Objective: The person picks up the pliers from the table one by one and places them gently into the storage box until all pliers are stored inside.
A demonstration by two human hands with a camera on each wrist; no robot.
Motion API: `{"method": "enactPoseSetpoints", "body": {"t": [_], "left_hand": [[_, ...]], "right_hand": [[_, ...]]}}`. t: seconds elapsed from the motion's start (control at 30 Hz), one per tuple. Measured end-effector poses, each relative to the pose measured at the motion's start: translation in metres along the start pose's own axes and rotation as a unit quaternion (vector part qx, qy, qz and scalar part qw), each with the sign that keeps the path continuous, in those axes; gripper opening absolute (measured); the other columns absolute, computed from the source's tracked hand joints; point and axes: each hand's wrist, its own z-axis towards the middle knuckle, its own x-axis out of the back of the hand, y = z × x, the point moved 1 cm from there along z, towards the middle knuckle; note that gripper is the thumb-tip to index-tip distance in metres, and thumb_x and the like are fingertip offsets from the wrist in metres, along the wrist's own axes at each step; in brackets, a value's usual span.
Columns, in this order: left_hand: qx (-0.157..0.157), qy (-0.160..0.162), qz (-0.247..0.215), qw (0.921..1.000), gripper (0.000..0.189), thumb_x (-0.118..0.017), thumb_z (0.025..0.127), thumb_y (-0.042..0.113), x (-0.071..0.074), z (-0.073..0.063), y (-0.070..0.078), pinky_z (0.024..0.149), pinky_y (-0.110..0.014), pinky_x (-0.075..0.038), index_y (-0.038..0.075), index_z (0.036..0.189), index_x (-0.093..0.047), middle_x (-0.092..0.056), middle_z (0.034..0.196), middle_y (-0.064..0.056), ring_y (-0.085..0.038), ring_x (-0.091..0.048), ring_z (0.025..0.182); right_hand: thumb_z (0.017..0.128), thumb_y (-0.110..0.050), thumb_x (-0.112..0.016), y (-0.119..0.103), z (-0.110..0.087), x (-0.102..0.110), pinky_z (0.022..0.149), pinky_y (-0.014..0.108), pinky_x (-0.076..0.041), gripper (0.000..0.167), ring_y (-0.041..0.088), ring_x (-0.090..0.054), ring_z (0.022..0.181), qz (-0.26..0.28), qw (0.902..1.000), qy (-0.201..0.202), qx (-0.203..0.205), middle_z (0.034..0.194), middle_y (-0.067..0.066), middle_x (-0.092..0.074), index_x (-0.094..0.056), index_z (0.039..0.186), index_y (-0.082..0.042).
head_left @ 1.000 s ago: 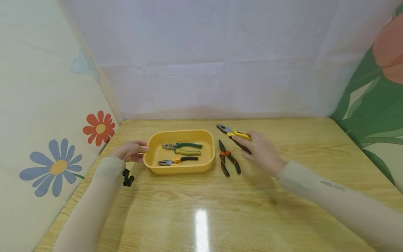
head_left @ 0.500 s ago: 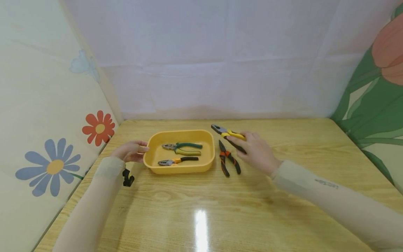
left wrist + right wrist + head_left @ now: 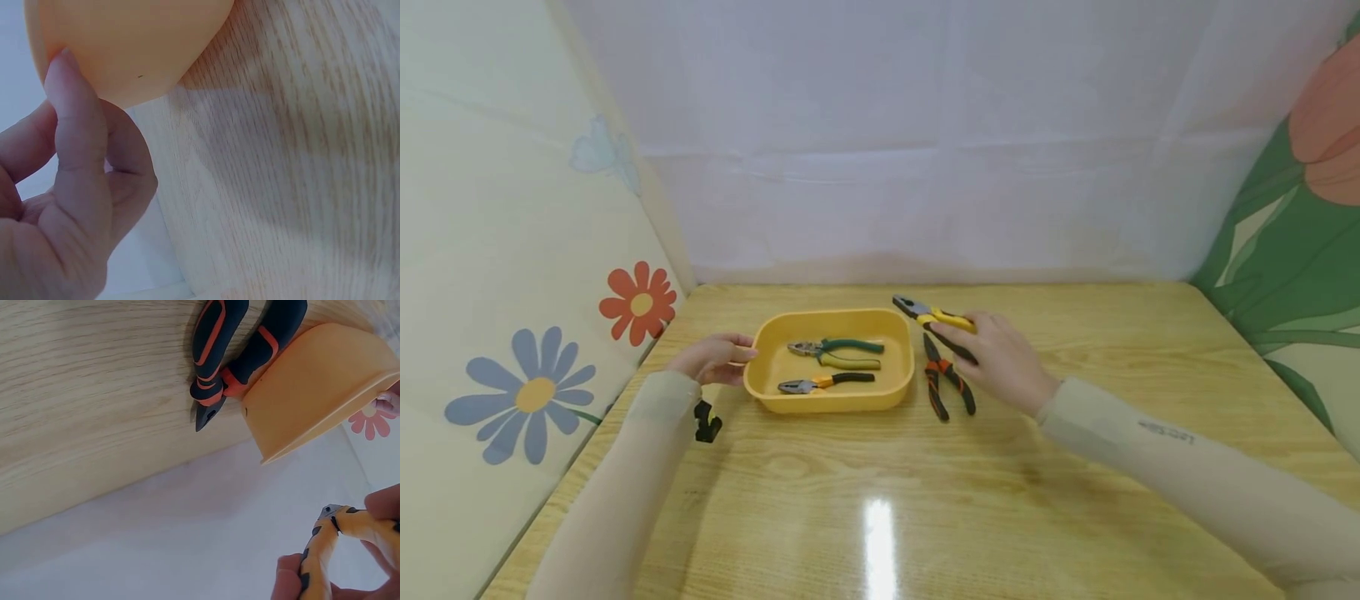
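In the head view, my left hand [image 3: 715, 360] grips the left end of a yellow plastic bin [image 3: 831, 403]; a fingertip presses its wall [image 3: 137, 50] in the left wrist view. Inside the bin lie pliers with green and yellow-green handles [image 3: 850, 362] and smaller pliers with orange and black handles [image 3: 823, 382]. My right hand [image 3: 1006, 362] holds yellow-and-black pliers [image 3: 940, 318] by the handles, raised off the table near the bin's right rim, jaws pointing left. Below them, black-and-orange pliers [image 3: 943, 375] lie on the table with spread handles.
The wooden table [image 3: 820, 500] meets a white cloth backdrop [image 3: 940, 167] at the rear. Flower-printed panels stand at left [image 3: 490, 292] and right [image 3: 1300, 275]. A small black object [image 3: 707, 422] shows beside my left wrist.
My right hand has carried the yellow-and-black pliers left, closer to the bin's right end. My left hand and the bin stay in place.
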Motion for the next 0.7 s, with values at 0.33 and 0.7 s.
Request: {"method": "enactPoseSetpoints", "body": {"t": [0.33,0.7], "left_hand": [[-0.006,-0.016,-0.01,0.9998,0.036,-0.046,0.102,0.006,-0.0017,-0.0029,0.0016,0.064,-0.023,-0.056,-0.006,0.135,-0.035,-0.055,0.089,-0.005,-0.011,-0.061,0.068],[-0.005,-0.014,-0.018,0.9997,0.033,-0.047,0.102,0.006,-0.0019,-0.0025,0.0007,0.064,-0.024,-0.057,-0.004,0.132,-0.038,-0.055,0.089,-0.004,-0.011,-0.062,0.068]], "right_hand": [[0.086,-0.009,-0.071,-0.0033,0.0042,-0.0009,0.066,0.043,-0.047,0.048,0.032,-0.053,0.084,0.002,0.9999,-0.003,0.011,0.114,0.027,-0.055,-0.06,0.133,-0.011],[0.085,-0.007,-0.071,-0.0075,0.0097,-0.0067,0.064,0.041,-0.048,0.048,0.031,-0.054,0.084,0.006,0.9994,0.009,0.032,0.11,0.025,-0.057,-0.062,0.132,-0.01]]}}
